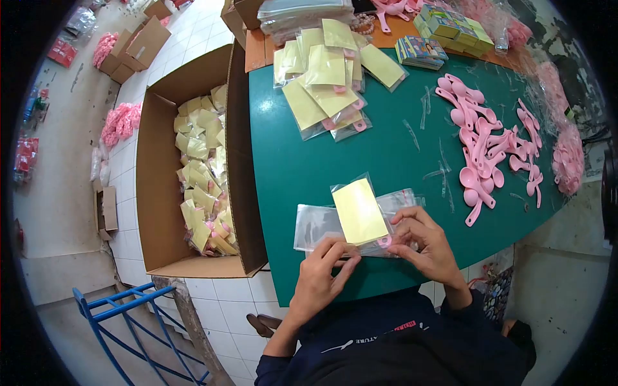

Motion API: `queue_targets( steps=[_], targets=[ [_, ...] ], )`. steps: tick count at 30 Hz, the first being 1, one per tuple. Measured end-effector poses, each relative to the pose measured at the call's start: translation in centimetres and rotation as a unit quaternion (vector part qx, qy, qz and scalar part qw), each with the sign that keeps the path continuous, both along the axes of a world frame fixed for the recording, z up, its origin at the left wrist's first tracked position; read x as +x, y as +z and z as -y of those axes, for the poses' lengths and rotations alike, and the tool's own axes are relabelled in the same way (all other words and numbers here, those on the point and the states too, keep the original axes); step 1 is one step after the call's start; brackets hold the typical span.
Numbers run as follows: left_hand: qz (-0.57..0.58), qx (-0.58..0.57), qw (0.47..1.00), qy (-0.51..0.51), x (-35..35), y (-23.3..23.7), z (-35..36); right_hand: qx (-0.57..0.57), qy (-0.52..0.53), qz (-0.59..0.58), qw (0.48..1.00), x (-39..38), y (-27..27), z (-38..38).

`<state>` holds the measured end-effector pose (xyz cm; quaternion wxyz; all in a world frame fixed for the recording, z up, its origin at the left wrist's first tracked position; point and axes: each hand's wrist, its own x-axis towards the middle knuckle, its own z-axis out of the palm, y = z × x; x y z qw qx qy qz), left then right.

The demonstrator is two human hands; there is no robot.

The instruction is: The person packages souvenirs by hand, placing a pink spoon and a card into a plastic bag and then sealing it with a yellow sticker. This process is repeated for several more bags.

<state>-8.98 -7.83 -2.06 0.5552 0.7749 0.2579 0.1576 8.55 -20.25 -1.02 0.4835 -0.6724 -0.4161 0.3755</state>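
Fingers [340, 249] of the left hand [322, 273] pinch the near edge of a clear packet [359, 211], thumb against forefinger, while the right hand [430, 249] curls its fingers together and presses on the same edge just beside a pink piece [384, 242] that shows through the plastic. The packet holds a yellow card and lies at the near rim of the green table [302, 161], on top of a small stack of empty clear bags [315, 225]. Beside the table's left edge a big cardboard box [154, 193] stands open on the tiled floor, about half filled with packets of the same yellow-card kind [203, 186]. At the far end of the table lies a loose heap of finished packets [328, 83], overlapping one another. To the right, well apart from the hands, pink spoons [489, 148] lie scattered across the tabletop. Beyond them, stacks of small printed boxes [421, 51] rest near the far rim. Smaller open cartons [135, 45] sit on the floor at the far left; what is in them I cannot tell.
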Motion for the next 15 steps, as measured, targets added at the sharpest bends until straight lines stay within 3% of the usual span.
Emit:
queue_targets(
  steps=[4, 10, 15],
  targets=[
    [-0.003, -0.03, 0.999, 0.037, 0.3, -0.1, 0.8, -0.035, -0.068, -0.255, 0.964, -1.5, -0.4, 0.5],
    [0.006, -0.091, 0.99, 0.112, 0.6, -1.3, 2.0, -0.041, -0.174, -0.098, 0.979, -3.0, -0.3, -0.6],
    [0.025, -0.181, 0.967, 0.178, 1.0, -1.0, 2.6, -0.026, -0.217, -0.092, 0.972, -3.5, -0.4, -1.1]
  ],
)
